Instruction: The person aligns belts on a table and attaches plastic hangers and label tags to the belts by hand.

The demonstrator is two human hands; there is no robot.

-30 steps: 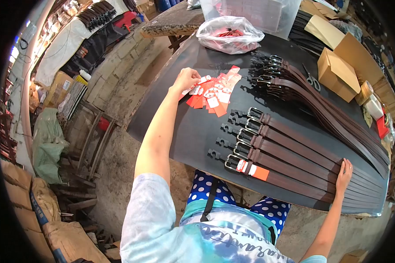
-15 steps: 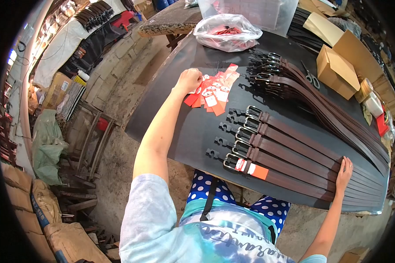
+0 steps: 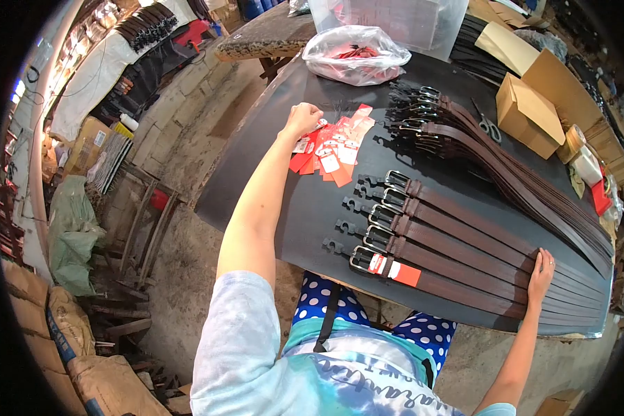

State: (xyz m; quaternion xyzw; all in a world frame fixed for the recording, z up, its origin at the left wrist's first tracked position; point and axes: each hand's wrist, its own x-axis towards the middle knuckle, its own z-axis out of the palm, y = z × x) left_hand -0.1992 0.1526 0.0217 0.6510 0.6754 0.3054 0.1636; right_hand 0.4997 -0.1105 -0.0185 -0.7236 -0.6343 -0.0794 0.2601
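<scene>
My left hand (image 3: 302, 120) is at the upper left edge of a loose pile of red and white tags (image 3: 341, 149). Its fingers are pinched together, with the end of one tag (image 3: 322, 123) showing at the fingertips. Stretched out flat, my right hand (image 3: 541, 276) rests on a row of several brown belts (image 3: 457, 244) laid side by side. Their metal buckles and black hooked hangers point left. Around the nearest belt, by its buckle, sits a red and white tag (image 3: 403, 272).
Behind the row lies a thick bundle of brown belts (image 3: 513, 177), with scissors (image 3: 491, 128) beside it. A clear plastic bag (image 3: 353, 73) holding red pieces stands at the back. Cardboard box (image 3: 530, 118) and tape rolls (image 3: 573, 144) are on the right.
My left hand has risen slightly at the tag pile, and a tag end now shows at its fingertips. My right hand stays on the belts. The view has shifted a little.
</scene>
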